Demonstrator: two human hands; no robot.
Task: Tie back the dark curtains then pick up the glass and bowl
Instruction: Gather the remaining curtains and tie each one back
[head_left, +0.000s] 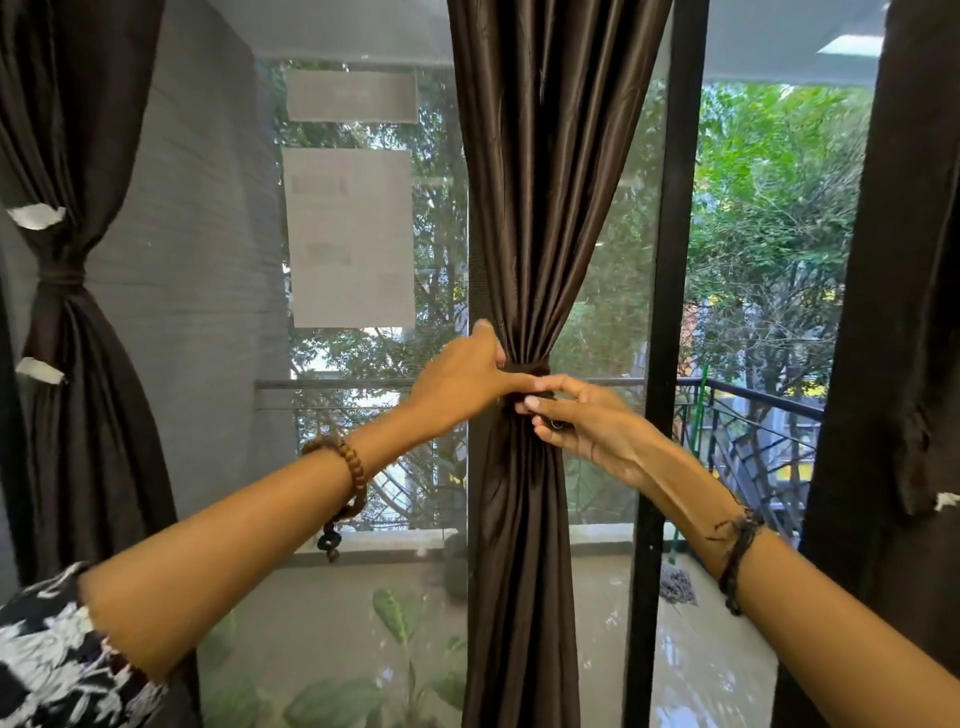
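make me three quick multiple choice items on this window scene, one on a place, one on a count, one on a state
1. Where do both hands meet?
A. at the middle dark brown satin curtain's tie band
B. at the white paper sheet
C. at the black balcony railing

2. How many white paper sheets hang on the glass?
A. none
B. two
C. five

3. The left dark brown curtain is
A. hanging loose
B. cinched by a band
C. taken down

Key: A, the left hand and right hand grip the middle curtain at its band; B, two sheets show; C is wrong, B: the left curtain is gathered.

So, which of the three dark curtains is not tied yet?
The right curtain at the frame edge: no band shows. The left curtain is banded; both hands work at the middle curtain.
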